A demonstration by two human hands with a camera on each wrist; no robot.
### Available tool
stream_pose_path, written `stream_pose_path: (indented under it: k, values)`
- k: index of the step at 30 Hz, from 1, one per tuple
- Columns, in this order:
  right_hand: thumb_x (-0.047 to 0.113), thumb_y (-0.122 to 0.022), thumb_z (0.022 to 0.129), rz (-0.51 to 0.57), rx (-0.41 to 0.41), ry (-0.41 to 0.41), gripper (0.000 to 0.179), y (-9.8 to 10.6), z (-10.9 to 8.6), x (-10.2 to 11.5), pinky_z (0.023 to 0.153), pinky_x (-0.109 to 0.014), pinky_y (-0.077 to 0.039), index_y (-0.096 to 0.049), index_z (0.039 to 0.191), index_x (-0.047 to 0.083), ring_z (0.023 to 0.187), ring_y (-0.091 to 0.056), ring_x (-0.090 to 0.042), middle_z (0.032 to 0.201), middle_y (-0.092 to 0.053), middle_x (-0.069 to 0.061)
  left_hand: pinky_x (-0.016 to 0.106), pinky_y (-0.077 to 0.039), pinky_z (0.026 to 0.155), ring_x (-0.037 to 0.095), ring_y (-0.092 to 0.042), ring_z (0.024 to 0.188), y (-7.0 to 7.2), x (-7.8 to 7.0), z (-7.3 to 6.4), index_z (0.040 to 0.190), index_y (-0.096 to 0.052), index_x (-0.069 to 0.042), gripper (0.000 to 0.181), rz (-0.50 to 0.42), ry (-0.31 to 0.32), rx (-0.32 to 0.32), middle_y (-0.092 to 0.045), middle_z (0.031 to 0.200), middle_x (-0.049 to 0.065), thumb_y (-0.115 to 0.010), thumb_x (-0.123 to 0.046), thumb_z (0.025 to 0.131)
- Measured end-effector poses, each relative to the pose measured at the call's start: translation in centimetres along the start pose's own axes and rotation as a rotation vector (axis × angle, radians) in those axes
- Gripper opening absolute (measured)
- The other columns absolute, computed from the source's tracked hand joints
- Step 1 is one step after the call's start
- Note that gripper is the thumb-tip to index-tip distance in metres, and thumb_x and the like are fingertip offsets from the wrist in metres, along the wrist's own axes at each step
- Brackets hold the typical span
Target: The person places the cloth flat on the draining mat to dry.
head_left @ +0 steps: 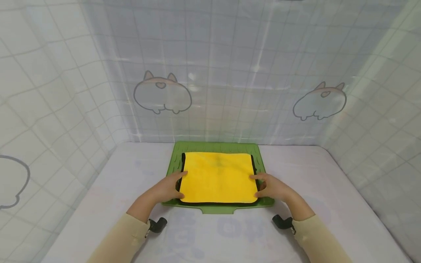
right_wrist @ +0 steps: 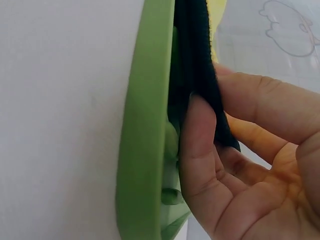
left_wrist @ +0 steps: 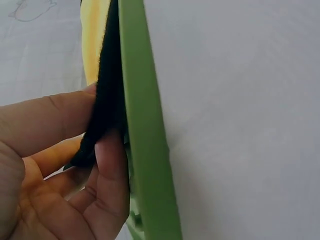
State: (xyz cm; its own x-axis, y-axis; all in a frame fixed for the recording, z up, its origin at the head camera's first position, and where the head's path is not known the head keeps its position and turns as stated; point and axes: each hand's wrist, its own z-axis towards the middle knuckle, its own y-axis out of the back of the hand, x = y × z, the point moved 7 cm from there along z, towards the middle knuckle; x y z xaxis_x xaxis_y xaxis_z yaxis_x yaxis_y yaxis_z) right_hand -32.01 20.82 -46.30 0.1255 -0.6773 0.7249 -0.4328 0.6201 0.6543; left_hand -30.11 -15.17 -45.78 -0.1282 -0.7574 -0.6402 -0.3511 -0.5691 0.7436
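A yellow cloth [head_left: 218,179] with dark edging lies spread over a green tray [head_left: 217,147]. My left hand [head_left: 169,187] pinches its left edge. In the left wrist view, the thumb is on the yellow side and curled fingers [left_wrist: 111,167] are under the dark border, close beside the tray's rim [left_wrist: 145,120]. At the opposite edge, my right hand [head_left: 272,187] grips the cloth the same way. The right wrist view shows the dark border [right_wrist: 200,65] between thumb and fingers, with the tray's raised green ribs [right_wrist: 171,195] below. Most of the tray's inside is hidden by the cloth.
The tray stands on a white covered table [head_left: 296,171] near the back wall [head_left: 227,91]. Side walls of gridded sheeting [head_left: 52,91] flank the table. A black wrist device [head_left: 158,225] sits at the left cuff, another device [head_left: 282,221] at the right.
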Motion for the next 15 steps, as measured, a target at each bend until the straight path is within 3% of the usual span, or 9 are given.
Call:
stream_pose_path:
  k: [6, 8, 12, 15]
  values:
    - [0.009, -0.083, 0.082, -0.013, 0.028, 0.021, 0.071, -0.2, -0.1, 0.3, 0.057, -0.031, -0.048, -0.053, 0.146, 0.01, 0.071, -0.053, -0.019, 0.144, -0.048, -0.018, 0.062, -0.036, 0.108, 0.047, -0.031, 0.143, -0.1, 0.0, 0.0, 0.154, -0.039, -0.009, 0.085, 0.036, -0.006, 0.006, -0.021, 0.161, 0.026, -0.084, -0.014, 0.083]
    - [0.009, -0.083, 0.082, -0.002, 0.054, 0.034, 0.072, -0.2, -0.2, 0.3, 0.058, -0.032, -0.047, -0.052, 0.146, 0.01, 0.071, -0.053, -0.02, 0.141, -0.05, -0.017, 0.061, -0.04, 0.106, 0.046, -0.037, 0.14, 0.0, 0.1, 0.0, 0.154, -0.04, -0.01, 0.084, 0.039, -0.01, -0.001, -0.022, 0.161, 0.025, -0.084, -0.015, 0.082]
    - [0.013, -0.082, 0.085, 0.015, 0.093, 0.059, 0.071, 0.3, -0.3, 0.2, 0.064, -0.034, -0.051, -0.05, 0.148, 0.011, 0.08, -0.059, -0.02, 0.137, -0.052, -0.016, 0.054, -0.049, 0.097, 0.039, -0.052, 0.127, 0.3, 0.5, 0.4, 0.152, -0.043, -0.014, 0.079, 0.035, -0.021, -0.027, -0.028, 0.16, 0.021, -0.083, -0.019, 0.084]
    - [0.017, -0.078, 0.089, 0.01, 0.083, 0.066, 0.066, 1.1, -0.1, 0.1, 0.07, -0.035, -0.054, -0.05, 0.148, 0.01, 0.087, -0.062, -0.02, 0.135, -0.055, -0.016, 0.052, -0.051, 0.094, 0.036, -0.054, 0.122, 0.7, 0.5, 0.8, 0.152, -0.043, -0.014, 0.073, 0.028, -0.033, -0.051, -0.034, 0.157, 0.019, -0.079, -0.023, 0.089]
